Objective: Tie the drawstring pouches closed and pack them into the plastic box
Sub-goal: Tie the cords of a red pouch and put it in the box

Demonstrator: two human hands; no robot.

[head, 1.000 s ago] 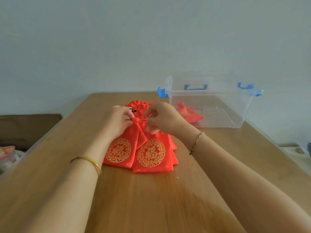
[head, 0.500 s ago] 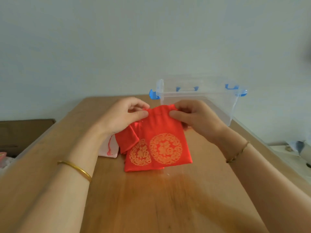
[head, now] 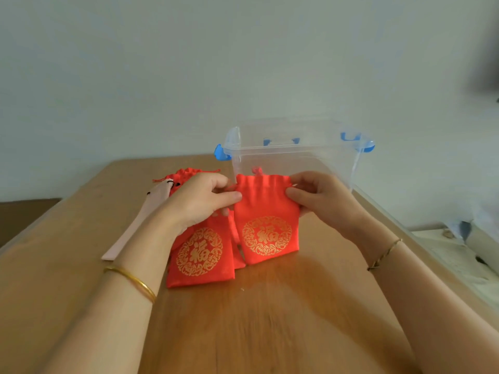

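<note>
A red drawstring pouch [head: 266,211] with a gold round emblem hangs upright in front of me, its bottom near the table. My left hand [head: 201,199] pinches its top left corner and my right hand [head: 314,197] pinches its top right corner; its mouth is slightly gathered. More red pouches [head: 201,255] lie flat in a pile under my left hand. The clear plastic box [head: 291,157] with blue latches stands behind the held pouch, and a bit of red pouch [head: 258,170] shows inside it.
A pale pink pouch [head: 135,228] lies left of the pile under my left forearm. The wooden table [head: 270,319] ends close to the right of the box. A brown cardboard box [head: 24,217] sits beyond the left edge, clutter beyond the right.
One second ago both hands worked at a pouch's neck on the pile. Since then a pouch was lifted and held up by its top corners, shifting right; the view moved closer.
</note>
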